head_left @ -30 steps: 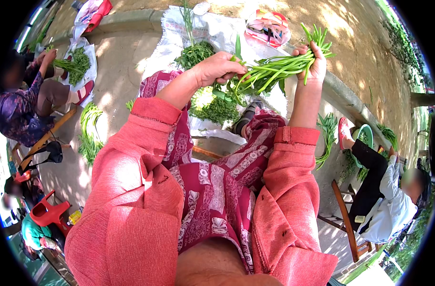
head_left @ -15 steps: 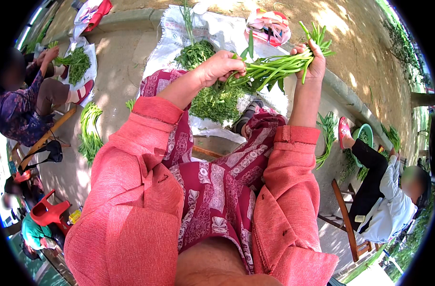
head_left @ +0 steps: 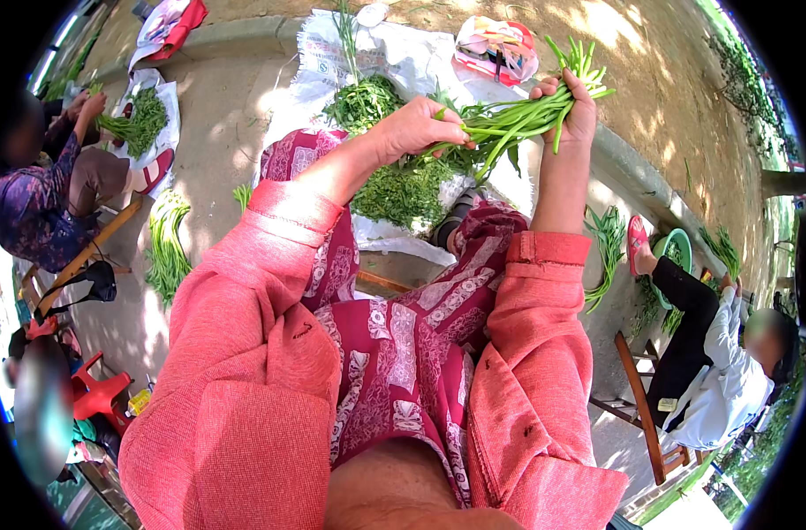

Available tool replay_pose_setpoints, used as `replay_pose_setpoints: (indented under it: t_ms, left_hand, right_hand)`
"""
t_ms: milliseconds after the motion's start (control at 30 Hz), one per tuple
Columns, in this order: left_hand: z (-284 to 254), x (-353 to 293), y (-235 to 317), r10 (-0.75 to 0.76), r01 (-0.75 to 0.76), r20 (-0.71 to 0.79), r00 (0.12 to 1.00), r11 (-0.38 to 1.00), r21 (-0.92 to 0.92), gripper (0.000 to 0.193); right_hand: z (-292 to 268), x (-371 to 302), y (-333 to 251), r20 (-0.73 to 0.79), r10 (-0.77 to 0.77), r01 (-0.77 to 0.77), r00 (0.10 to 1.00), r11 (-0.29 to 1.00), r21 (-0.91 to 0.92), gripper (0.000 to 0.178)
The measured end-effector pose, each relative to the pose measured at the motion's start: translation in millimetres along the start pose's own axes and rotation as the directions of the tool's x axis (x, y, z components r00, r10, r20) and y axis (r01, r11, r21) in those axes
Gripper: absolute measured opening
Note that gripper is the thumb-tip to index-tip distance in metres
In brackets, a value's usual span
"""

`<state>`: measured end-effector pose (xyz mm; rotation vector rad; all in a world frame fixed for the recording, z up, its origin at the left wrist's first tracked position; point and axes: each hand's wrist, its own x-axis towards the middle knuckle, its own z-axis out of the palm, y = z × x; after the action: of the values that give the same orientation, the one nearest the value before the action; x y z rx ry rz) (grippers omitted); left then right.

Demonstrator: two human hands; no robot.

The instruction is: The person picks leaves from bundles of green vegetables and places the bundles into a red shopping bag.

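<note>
A bunch of long-stemmed leafy greens (head_left: 518, 124) is held up above the white woven sacks, its cut stem ends upward to the right. My right hand (head_left: 572, 110) is closed around the stems near those ends. At the bunch's left, leafy side, my left hand (head_left: 420, 131) pinches with thumb and fingers, and a short bit of green stem shows at its fingertips. Below lies a heap of loose green leaves (head_left: 398, 193) on a white woven sack (head_left: 416, 57). Another clump of leaves (head_left: 363, 99) rests behind it, partly covered by my left hand.
Bundled stems lie on the pavement at left (head_left: 167, 247) and right (head_left: 604, 256). A red-and-white bag (head_left: 497, 51) stands beyond the sack. Seated people work with greens at left (head_left: 41, 203) and right (head_left: 721, 362), the right one near a green basin (head_left: 675, 256). A curb (head_left: 641, 168) runs behind.
My left hand has shifted slightly right along the greens. My right hand has moved slightly left, and the stem ends tilt more upward. At far left, a blurred person has moved.
</note>
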<state>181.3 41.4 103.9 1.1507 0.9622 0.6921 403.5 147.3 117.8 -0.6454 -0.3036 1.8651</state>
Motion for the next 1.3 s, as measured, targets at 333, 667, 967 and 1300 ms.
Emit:
replay_pose_setpoints:
  t_ms: [333, 667, 967, 1300]
  left_hand:
    - [12, 7, -8, 0.097, -0.115, -0.117, 0.988, 0.981, -0.158, 0.017]
    - [15, 11, -13, -0.023, -0.044, -0.292, 0.956, 0.974, -0.221, 0.014]
    - [-23, 7, -27, -0.192, -0.112, -0.427, 0.884, 0.799, -0.591, 0.011]
    - [-26, -8, -16, 0.423, -0.344, -0.340, 0.840, 0.899, 0.271, 0.014]
  right_hand:
    - [-6, 4, 2, 0.055, 0.020, -0.021, 0.998, 1.000, 0.009, 0.014]
    - [-5, 6, 7, 0.059, 0.034, -0.036, 0.998, 0.999, 0.031, 0.012]
    - [-15, -4, -15, -0.045, -0.230, 0.234, 0.972, 0.958, 0.165, 0.011]
    - [-25, -4, -23, 0.193, -0.013, -0.070, 0.981, 0.906, 0.418, 0.014]
